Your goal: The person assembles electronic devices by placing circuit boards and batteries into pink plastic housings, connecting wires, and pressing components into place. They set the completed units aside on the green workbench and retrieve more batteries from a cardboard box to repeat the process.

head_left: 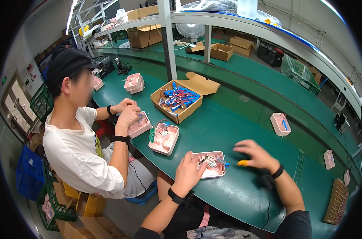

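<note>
My left hand grips the left side of an open pink plastic housing, its thumb over the rim near dark wires. A blue cylindrical battery with wires lies across the right part of this housing, one end over the edge. To the right, my right hand is held above the green table with fingers apart and nothing in it; a yellow cover sits on one fingertip. A second pink housing with a green circuit board lies to the left of mine.
At my left a co-worker handles another pink housing. A cardboard box of blue batteries stands ahead. More housings sit along the green table, one with a battery at right. A brown slotted tray lies far right.
</note>
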Demonstrator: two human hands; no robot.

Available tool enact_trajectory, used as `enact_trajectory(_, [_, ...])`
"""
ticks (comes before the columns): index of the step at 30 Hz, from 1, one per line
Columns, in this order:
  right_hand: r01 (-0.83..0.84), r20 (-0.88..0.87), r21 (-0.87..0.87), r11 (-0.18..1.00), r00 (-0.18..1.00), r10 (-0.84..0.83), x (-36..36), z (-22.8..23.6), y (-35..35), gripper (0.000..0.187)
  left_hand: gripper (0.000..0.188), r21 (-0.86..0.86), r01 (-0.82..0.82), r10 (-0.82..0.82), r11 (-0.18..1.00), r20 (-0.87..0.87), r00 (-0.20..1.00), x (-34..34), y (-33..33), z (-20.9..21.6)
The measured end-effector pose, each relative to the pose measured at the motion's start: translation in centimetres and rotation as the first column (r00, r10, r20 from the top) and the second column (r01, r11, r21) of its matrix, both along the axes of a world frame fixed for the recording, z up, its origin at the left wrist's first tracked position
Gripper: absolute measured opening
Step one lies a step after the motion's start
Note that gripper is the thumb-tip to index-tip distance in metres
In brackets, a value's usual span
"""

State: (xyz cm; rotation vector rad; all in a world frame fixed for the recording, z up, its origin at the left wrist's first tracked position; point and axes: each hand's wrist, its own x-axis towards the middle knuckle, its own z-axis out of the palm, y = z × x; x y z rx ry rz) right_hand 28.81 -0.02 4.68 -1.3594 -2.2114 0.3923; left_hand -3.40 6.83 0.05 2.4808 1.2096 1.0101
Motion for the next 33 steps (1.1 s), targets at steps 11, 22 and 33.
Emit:
enact_trajectory(11, [-0.048,-0.511,-0.350,0.936,0.847,-0.147,-4.0,-4.2,1.5,0.040,0.019,-0.033,0.137,-0.126,0.990,0.229,0.965,1.3,0.9,-1.2])
enact_trajectory(22, [0.005,0.007,0.265,0.964,1.000,-0.007,-4.5,-2.3,2.9,0.040,0.021,-0.473,0.271,-0.074,0.838,0.394,0.916,1.3,2.5,-2.7])
enact_trajectory(33, [-0.194,0.104,0.355,0.914,0.980,0.168,-5.0,-3.9,3.4,0.025,0.049,-0.381,0.179,-0.078,0.907,0.265,0.961,0.2,-1.0,-0.5])
